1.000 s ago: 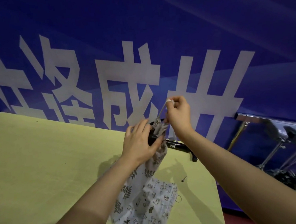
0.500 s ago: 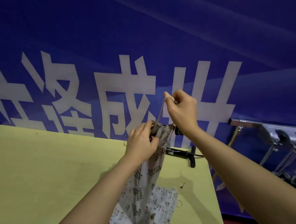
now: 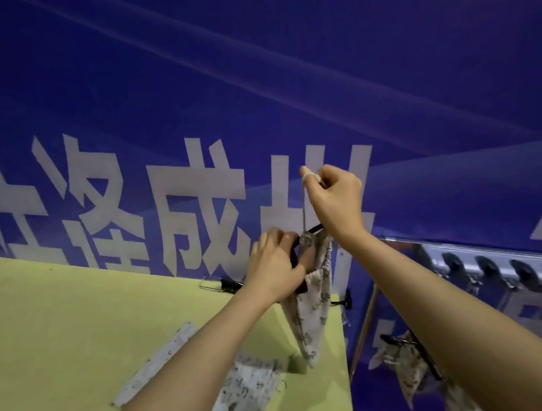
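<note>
The left hand (image 3: 274, 266) grips and covers most of the black item (image 3: 297, 270) at the pouch (image 3: 310, 304) mouth; it is possibly a hanger. The cord (image 3: 304, 208) end is hidden inside the right hand (image 3: 337, 199). The left forearm hides the middle of the cloth (image 3: 244, 390) on the table (image 3: 59, 325). The frame edge cuts off the rack (image 3: 517, 264).

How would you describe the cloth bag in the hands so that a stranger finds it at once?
Look at the yellow-green table under the blue wall. Over its far right corner, the left hand grips the gathered mouth of a patterned cloth bag while the right hand holds its cord up. Unlike the cloth pieces lying flat on the table, it hangs free.
</note>
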The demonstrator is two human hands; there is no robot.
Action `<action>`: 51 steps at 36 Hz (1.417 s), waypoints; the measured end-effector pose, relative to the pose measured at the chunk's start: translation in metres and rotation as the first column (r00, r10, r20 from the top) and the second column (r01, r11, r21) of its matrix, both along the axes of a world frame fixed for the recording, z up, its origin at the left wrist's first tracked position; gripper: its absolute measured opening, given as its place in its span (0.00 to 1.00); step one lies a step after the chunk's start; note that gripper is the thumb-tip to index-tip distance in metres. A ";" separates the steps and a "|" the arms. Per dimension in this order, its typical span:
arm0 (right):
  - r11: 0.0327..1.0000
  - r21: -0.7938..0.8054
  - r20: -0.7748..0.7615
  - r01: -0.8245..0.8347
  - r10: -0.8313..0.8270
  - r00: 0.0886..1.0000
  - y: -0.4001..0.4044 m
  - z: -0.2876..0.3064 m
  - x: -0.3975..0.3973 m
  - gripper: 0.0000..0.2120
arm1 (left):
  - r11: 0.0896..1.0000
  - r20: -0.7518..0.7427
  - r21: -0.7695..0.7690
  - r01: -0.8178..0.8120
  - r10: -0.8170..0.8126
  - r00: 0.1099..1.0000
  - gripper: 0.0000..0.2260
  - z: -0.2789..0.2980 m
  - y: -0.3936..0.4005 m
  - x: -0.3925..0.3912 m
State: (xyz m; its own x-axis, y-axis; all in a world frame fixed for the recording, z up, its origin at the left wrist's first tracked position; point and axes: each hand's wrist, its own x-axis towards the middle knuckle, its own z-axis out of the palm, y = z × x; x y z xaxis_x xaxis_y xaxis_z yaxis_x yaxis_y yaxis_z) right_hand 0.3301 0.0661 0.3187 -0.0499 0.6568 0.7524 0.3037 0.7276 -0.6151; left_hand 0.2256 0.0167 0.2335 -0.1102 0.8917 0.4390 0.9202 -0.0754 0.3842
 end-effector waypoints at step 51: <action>0.971 -0.200 0.081 0.132 -0.118 0.990 -0.028 -0.086 0.228 0.23 | 0.997 0.256 -0.049 0.066 -0.051 0.965 0.23 -0.093 0.015 0.241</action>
